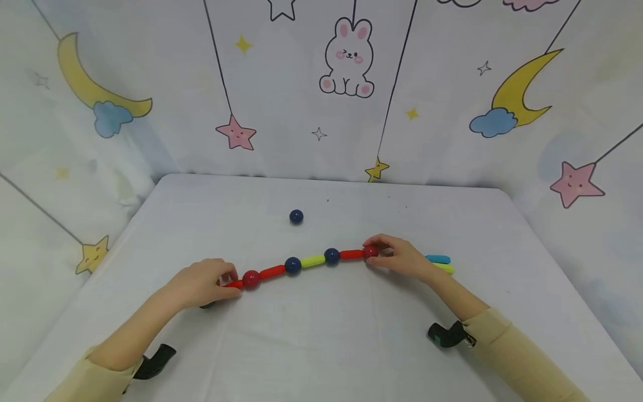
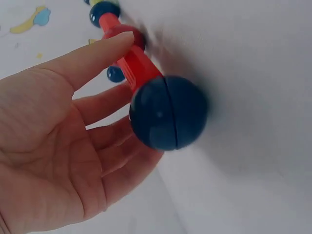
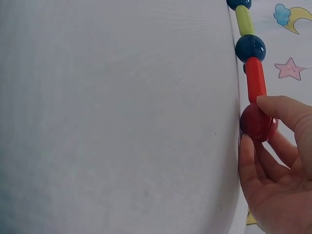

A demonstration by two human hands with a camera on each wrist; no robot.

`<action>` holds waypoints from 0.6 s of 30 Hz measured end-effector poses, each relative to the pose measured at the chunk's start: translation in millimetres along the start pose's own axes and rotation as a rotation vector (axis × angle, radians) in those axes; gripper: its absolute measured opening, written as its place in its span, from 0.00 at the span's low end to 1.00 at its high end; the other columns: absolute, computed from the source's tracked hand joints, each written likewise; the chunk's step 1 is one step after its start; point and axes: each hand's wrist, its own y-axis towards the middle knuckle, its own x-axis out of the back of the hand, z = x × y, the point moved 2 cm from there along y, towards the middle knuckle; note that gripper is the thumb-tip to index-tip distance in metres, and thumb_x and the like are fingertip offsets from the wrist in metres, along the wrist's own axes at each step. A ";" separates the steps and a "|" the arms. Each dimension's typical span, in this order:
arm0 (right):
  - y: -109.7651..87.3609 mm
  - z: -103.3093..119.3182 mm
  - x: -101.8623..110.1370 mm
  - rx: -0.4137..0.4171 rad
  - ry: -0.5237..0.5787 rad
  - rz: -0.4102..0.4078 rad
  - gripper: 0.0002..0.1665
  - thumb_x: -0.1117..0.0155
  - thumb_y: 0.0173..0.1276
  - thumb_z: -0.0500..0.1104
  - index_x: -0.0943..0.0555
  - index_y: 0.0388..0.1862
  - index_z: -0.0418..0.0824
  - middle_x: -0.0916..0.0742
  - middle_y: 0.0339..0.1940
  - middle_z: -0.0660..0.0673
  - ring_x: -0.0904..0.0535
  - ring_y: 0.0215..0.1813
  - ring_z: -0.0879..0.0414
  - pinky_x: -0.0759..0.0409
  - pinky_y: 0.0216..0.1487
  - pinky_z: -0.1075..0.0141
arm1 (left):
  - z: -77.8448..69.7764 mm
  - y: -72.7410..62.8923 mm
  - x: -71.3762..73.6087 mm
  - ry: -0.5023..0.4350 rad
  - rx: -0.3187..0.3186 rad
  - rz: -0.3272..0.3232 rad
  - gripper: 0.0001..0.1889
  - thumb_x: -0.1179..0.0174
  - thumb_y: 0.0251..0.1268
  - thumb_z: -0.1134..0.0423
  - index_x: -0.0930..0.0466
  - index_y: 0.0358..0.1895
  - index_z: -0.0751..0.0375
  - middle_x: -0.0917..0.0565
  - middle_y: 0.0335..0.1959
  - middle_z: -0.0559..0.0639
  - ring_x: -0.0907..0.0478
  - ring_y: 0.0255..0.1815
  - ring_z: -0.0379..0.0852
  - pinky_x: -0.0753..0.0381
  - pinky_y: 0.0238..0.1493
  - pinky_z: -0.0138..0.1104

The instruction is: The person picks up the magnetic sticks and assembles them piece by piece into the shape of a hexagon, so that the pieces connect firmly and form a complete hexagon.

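A chain of toy balls and short rods runs slantwise over the white table, its right end farther back. At its left part my left hand (image 1: 201,282) pinches a red rod (image 2: 139,67) beside a red ball (image 1: 252,280). The navy end ball (image 2: 168,113) sits by my left fingers, mostly hidden in the head view. My right hand (image 1: 402,258) holds the red ball (image 3: 256,122) at the other end between thumb and fingertips. Between the hands come more red rods (image 1: 273,272), navy balls (image 1: 293,265) and a yellow-green rod (image 1: 313,261).
Behind the chain lies a single navy ball (image 1: 296,216). A blue rod (image 1: 438,259) and a yellow-green rod (image 1: 444,268) lie beyond my right wrist, partly covered by it. A patterned cloth (image 1: 301,151) hangs at the table's back edge.
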 end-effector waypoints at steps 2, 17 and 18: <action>0.8 -0.2 -0.2 0.005 0.000 -0.001 0.23 0.32 0.66 0.46 0.23 0.59 0.43 0.18 0.52 0.45 0.25 0.56 0.48 0.23 0.56 0.51 | 3.2 -3.7 0.5 -0.049 -0.003 -0.002 0.11 0.30 0.56 0.53 0.17 0.36 0.55 0.22 0.28 0.43 0.28 0.28 0.41 0.27 0.28 0.36; 2.1 2.4 1.5 -0.105 -0.069 -0.109 0.22 0.32 0.65 0.51 0.22 0.55 0.44 0.17 0.47 0.46 0.22 0.52 0.48 0.21 0.47 0.59 | -3.6 17.3 -30.8 -0.330 0.123 -0.110 0.16 0.34 0.61 0.51 0.21 0.38 0.61 0.23 0.26 0.47 0.28 0.29 0.44 0.27 0.29 0.34; 1.9 2.6 1.7 -0.118 -0.070 -0.118 0.23 0.32 0.65 0.51 0.22 0.55 0.44 0.17 0.47 0.46 0.23 0.52 0.48 0.22 0.46 0.60 | -5.8 17.8 -32.0 -0.352 0.130 -0.102 0.16 0.34 0.62 0.51 0.21 0.39 0.62 0.23 0.27 0.48 0.28 0.30 0.44 0.26 0.29 0.35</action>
